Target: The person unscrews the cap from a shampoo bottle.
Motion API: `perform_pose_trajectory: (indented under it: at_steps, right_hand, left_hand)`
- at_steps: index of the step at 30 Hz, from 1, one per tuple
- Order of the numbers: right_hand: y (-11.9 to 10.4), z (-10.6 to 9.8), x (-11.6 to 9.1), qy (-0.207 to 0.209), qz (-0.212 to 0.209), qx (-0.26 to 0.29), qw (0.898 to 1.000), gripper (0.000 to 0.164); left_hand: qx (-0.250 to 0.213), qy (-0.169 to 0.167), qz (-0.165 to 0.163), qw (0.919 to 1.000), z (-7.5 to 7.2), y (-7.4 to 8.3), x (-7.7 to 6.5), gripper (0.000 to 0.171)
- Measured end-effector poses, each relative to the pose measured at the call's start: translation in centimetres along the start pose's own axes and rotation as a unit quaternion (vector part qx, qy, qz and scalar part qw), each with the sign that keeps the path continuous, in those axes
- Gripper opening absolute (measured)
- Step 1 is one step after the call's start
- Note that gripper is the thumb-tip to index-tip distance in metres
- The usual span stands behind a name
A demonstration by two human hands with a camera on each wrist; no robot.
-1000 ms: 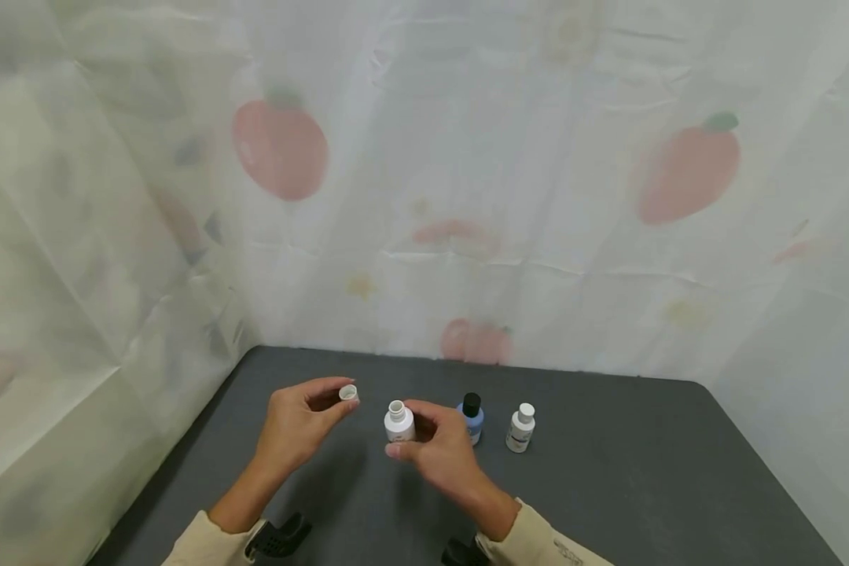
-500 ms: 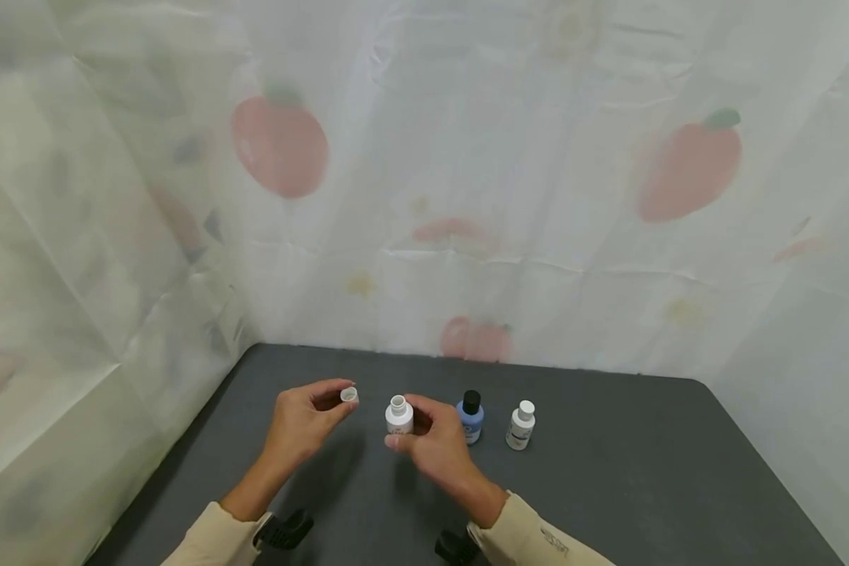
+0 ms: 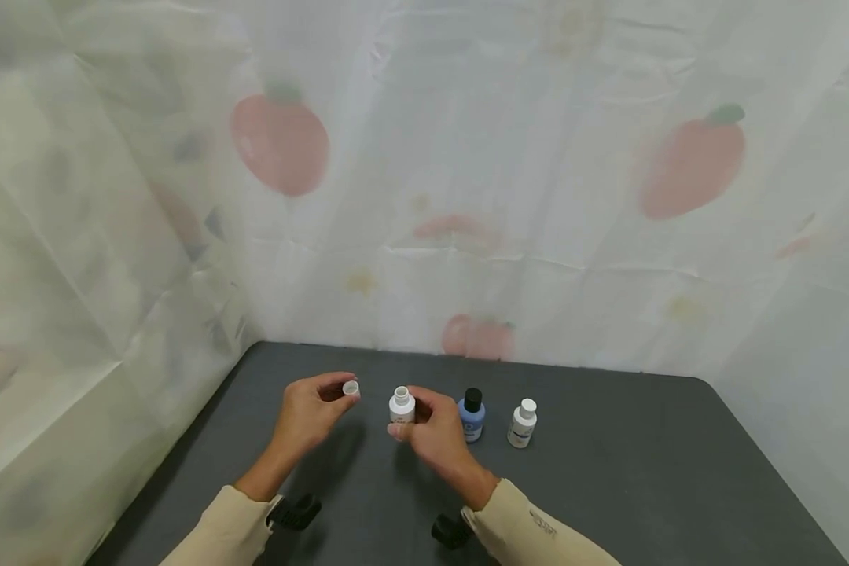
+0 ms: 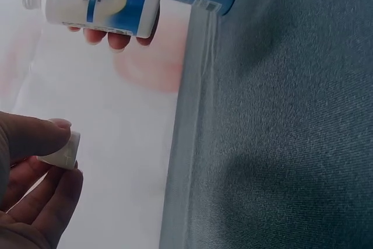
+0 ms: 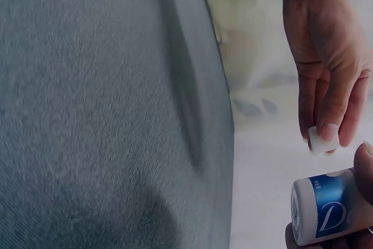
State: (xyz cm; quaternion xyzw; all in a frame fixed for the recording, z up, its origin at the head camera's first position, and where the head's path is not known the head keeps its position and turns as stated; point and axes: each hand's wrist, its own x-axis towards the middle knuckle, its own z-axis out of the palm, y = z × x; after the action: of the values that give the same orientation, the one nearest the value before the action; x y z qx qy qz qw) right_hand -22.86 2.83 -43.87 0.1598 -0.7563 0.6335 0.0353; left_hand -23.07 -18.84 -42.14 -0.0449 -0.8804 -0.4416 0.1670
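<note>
Between thumb and fingertips my left hand [image 3: 307, 410] pinches a small white bottle cap [image 3: 351, 389], its hollow side showing in the head view. My right hand [image 3: 440, 428] grips a white bottle [image 3: 402, 407] with a blue label [image 4: 143, 4], holding it above the table. The bottle's neck is uncovered and stands upright. Cap and bottle are apart, with a small gap between them. Just beyond the right hand stands a blue bottle [image 3: 472, 420] with a black cap, partly seen in the left wrist view too.
Right of the blue bottle, another white bottle [image 3: 521, 424] stands with its cap on. All this is over a dark grey table [image 3: 608, 472]. A whitish curtain [image 3: 538, 157] with fruit prints hangs behind the far edge and along the sides.
Both hands have shifted very slightly up and to the right in the head view, the cap and bottle with them. The grips look the same, and cap and bottle stay apart.
</note>
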Motion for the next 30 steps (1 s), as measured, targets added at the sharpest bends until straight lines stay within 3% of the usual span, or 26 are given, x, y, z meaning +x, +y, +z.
perform_pose_trajectory:
  at_steps: [9,18,23,30]
  right_hand:
    - [1.1,0.2,0.8,0.008,0.018,-0.009,1.0,0.049]
    - [2.3,0.6,1.5,0.012,0.032,0.0,0.999,0.05]
    - [2.6,0.8,1.7,0.014,0.031,0.006,0.999,0.05]
    - [2.8,1.4,2.4,0.03,0.026,-0.005,0.999,0.051]
  left_hand:
    - [0.005,-0.016,0.0,0.9999,0.3,-1.1,0.5,0.031]
    - [0.001,-0.012,-0.012,0.9998,0.4,-1.8,0.6,0.031]
    - [-0.005,-0.014,-0.028,0.9995,0.6,-2.1,0.5,0.032]
    - [-0.007,-0.012,-0.023,0.9996,0.9,-2.4,0.8,0.033]
